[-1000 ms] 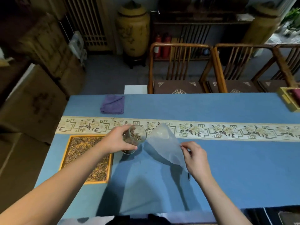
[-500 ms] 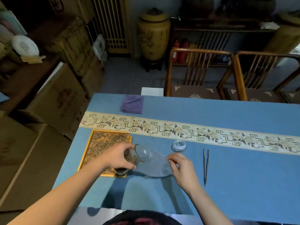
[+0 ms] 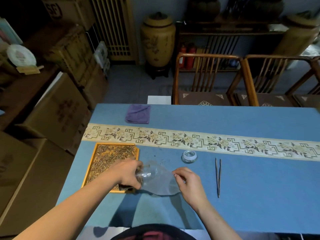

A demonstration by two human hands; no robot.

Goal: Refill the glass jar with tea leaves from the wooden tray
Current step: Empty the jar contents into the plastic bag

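Observation:
My left hand [image 3: 129, 174] grips the glass jar [image 3: 146, 175], which lies tilted almost on its side with its mouth toward the right. A translucent sheet [image 3: 162, 184] lies on the blue cloth at the jar's mouth, and my right hand [image 3: 187, 181] pinches its right edge. The wooden tray [image 3: 110, 156] full of brown tea leaves sits just left of the jar, partly hidden by my left hand. A few loose leaves lie on the cloth beyond the jar.
The jar's glass lid [image 3: 189, 156] rests upside down behind the sheet. Dark tweezers [image 3: 218, 177] lie to the right. A purple cloth [image 3: 138, 113] sits at the far edge. Wooden chairs [image 3: 206, 80] stand beyond the table, cardboard boxes [image 3: 52, 108] to the left.
The jar has tipped from near upright to nearly lying flat. The sheet has dropped from raised to lying on the cloth. The view shifted left, bringing lid and tweezers into sight.

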